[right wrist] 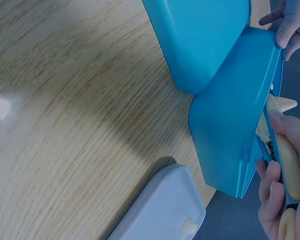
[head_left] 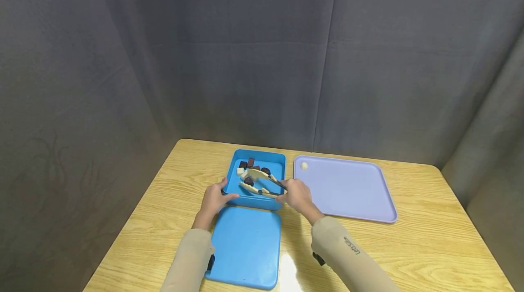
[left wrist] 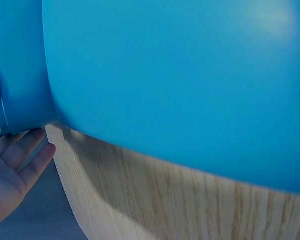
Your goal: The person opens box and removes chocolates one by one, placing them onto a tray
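A blue box (head_left: 259,203) holds several small pieces, among them white cubes (head_left: 239,171), dark round pieces (head_left: 248,181) and brown blocks (head_left: 251,163). My left hand (head_left: 213,199) grips its near left corner, the thumb at the front rim and the fingers along the outer left side. Over the box's right side, my right hand (head_left: 297,194) holds cream-coloured tongs (head_left: 258,174) with black parts. Their two arms stand apart and reach down among the pieces. Whether the tips touch a piece cannot be told. In the right wrist view the thumb and fingers pinch the tongs (right wrist: 289,165).
A flat blue lid (head_left: 246,246) lies on the wooden table (head_left: 425,233) just in front of the box. To the right is a lilac tray (head_left: 348,187) with one small whitish piece (head_left: 304,165) in its far left corner. Grey curtains (head_left: 245,55) hang behind.
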`<state>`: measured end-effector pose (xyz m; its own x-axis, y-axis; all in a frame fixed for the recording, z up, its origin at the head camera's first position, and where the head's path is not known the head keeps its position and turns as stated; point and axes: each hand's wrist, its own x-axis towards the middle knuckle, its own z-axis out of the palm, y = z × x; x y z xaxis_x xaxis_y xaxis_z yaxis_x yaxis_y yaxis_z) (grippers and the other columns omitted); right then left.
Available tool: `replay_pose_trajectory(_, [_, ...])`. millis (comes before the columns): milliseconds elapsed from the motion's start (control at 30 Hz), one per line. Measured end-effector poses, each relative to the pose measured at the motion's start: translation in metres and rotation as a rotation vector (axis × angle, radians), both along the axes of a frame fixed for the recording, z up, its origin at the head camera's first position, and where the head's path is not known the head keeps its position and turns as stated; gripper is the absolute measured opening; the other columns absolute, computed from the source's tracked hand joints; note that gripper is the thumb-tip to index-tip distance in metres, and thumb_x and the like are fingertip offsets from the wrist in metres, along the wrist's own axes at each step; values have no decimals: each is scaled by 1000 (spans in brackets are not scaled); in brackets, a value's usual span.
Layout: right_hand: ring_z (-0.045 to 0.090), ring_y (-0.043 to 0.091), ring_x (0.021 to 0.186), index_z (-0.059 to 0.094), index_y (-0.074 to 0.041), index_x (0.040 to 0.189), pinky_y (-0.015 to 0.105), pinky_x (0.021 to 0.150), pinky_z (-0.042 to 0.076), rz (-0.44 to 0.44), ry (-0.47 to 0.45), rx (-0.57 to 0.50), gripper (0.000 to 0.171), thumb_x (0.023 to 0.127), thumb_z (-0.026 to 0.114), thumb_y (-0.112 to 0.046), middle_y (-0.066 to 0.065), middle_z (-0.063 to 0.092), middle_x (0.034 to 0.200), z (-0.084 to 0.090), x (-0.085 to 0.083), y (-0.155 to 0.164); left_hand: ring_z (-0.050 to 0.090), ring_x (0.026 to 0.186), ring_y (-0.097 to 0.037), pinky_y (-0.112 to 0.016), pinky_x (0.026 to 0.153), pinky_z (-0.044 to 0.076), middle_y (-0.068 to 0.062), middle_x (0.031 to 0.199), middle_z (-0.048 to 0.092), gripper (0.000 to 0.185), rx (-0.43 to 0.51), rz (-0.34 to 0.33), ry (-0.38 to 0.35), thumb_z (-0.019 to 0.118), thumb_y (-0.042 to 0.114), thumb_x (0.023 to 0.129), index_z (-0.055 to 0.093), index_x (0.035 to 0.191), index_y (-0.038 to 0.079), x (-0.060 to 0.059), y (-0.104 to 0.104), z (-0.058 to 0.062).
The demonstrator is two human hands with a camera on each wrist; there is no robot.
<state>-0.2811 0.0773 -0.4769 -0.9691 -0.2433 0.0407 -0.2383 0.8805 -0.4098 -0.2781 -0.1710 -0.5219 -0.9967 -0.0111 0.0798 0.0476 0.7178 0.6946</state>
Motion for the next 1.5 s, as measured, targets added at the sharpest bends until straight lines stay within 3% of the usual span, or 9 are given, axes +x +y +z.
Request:
replay_pose_trajectory(267, [54,14,72,64,-6,111,28,49,43,17,25,51,54,65,79,-29,9,64,103,1,1,2,40,118,-34,-43,90,39,-22,130,40,70,1,3,3,72,22,75,39,129,-9,0,0,0])
replay_pose_trajectory(567, [34,12,53,62,-4,113,24,39,26,39,-4,39,57,65,79,-29,5,62,76,1,3,5,40,118,-34,-43,91,39,-23,129,40,71,6,5,10,73,22,74,40,128,-9,2,0,-1])
replay_pose_trajectory(700, [34,12,53,63,-3,113,24,39,26,46,-8,23,57,65,79,-30,6,65,85,2,4,7,39,118,-34,-43,91,39,-22,130,40,71,6,4,11,73,22,75,39,128,-9,1,-1,-2])
replay_pose_trajectory(1167, [39,14,56,64,-5,111,26,40,28,8,-52,5,56,64,79,-32,-1,50,63,-6,-1,8,39,118,-34,-43,91,39,-21,131,40,72,6,6,-2,73,24,74,39,129,-8,1,0,-3])
replay_pose_trajectory(1500, [38,13,54,64,-4,111,25,40,28,6,-109,-52,54,66,79,-30,1,59,71,-3,-1,6,39,118,-34,-43,91,39,-21,131,40,72,2,6,5,73,25,74,39,129,-8,1,-1,-3])
